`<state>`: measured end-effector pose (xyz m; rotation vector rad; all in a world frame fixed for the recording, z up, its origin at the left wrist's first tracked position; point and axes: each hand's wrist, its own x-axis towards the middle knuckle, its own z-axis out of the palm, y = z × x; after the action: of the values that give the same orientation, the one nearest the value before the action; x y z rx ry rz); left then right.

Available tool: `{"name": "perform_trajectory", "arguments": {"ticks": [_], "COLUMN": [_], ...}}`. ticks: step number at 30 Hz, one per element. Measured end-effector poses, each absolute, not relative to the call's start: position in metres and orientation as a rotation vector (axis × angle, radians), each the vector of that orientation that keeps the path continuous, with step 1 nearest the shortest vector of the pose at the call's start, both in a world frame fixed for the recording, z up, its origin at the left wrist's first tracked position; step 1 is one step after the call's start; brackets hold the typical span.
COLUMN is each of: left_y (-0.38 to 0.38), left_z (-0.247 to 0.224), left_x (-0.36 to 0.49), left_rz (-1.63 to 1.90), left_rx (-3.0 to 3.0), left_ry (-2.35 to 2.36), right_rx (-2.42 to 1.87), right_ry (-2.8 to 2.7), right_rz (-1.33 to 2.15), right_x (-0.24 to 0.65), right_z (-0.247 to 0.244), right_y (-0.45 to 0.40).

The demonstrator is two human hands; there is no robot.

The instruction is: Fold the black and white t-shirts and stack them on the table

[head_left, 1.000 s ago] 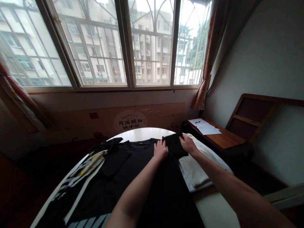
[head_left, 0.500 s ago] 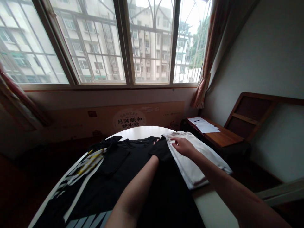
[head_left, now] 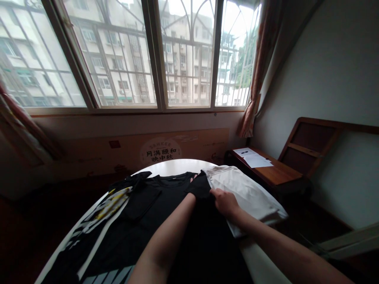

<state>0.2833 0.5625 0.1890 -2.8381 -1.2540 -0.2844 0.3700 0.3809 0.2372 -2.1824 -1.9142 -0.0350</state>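
Observation:
A black T-shirt (head_left: 174, 205) lies spread on the white round table (head_left: 189, 162), its neckline toward the window. My left hand (head_left: 194, 178) is at its right shoulder, mostly covered by the black sleeve; only fingertips show, closed at the cloth. My right hand (head_left: 224, 201) pinches the outer edge of that same sleeve, thumb and fingers together. Just beyond and beside it lies a folded white garment (head_left: 248, 189), partly behind my right wrist. The shirt's lower front carries grey stripes (head_left: 109, 275).
On the table's left side lies a black, white and yellow patterned garment (head_left: 109, 207). A wooden chair (head_left: 278, 173) with papers (head_left: 254, 158) on its seat stands at the right. Behind the table, a printed board (head_left: 189, 144) leans below the barred window (head_left: 186, 59).
My right hand has come down and nearer, from over the white garment to the black sleeve's edge, and its fingers have closed there. My left hand stays at the shoulder.

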Motion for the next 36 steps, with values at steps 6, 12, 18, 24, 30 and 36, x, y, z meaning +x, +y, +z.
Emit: {"name": "perform_trajectory", "arguments": {"ticks": [6,12,18,24,30,36], "left_y": [0.610,0.607,0.586,0.605,0.590,0.565], "left_z": [0.232,0.251,0.231,0.233,0.223,0.227], "left_x": [0.229,0.224,0.262,0.292,0.306,0.283], "left_rz": [-0.323,-0.424,-0.534,-0.701,-0.788,-0.803], "left_rx": [-2.944,-3.034,-2.990,-3.022,-2.944,-2.875], "left_ry": [-1.246,-1.227,-1.452,-1.483,-1.424,-1.292], "right_rx": [-2.183,-2.142,-2.145,-2.150,-2.116,-1.934], "right_ry": [-1.913,-1.887,-1.863,-1.859,-1.931,-2.098], "right_rz": [-0.075,-0.036,0.003,0.039,-0.126,-0.192], "right_x": [0.374,0.378,0.378,0.376,0.373,0.378], "right_z": [0.231,0.221,0.221,0.226,0.231,0.222], "right_y": [0.380,0.383,0.382,0.379,0.370,0.364]}}
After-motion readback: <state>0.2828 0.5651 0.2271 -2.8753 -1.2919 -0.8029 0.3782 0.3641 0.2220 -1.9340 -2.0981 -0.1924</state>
